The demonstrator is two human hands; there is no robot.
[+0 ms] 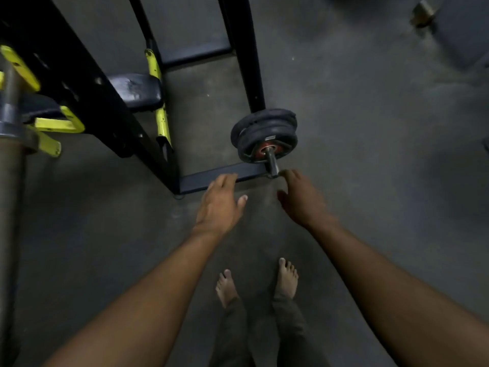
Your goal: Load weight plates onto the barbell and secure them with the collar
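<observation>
Reaching left hand [219, 205], right hand [301, 200], grips spread, empty, near unlabelled weight plates [264, 133].

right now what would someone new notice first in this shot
Two bare hands, the left hand and the right hand, reach forward empty and open at centre frame. Just beyond them a stack of black weight plates sits on a short peg low on the black rack. Yellow hooks stand out at the left, and bare feet show below.

gym: black rack [87, 83], stacked weight plates [264, 133]
</observation>
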